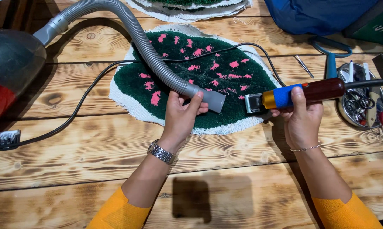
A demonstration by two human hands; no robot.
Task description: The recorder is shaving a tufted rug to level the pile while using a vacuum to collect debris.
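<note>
Rug (208, 80), green with pink marks, flat on bench (94, 148). Left hand (181, 116), grip clenched round grey hose (157, 59) near its nozzle, over the rug's near edge. Right hand (299, 116), grip clenched round clipper (297, 95) at the rug's right edge; tool tin (363, 99) right of rug.

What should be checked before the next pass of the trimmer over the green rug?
1. Left hand has a grip on the grey ribbed vacuum hose near its nozzle: ok.
2. Right hand has a grip on the corded trimmer with blue, gold and dark red handle: ok.
3. Trimmer head on the round green tufted rug with pink spots, at its right edge: ok.
4. Nozzle mouth close to the trimmer head: ok.
5. Thin black cable clear of the rug: not ok, it crosses the rug's upper part.
6. Trimmer running: cannot tell.
</note>
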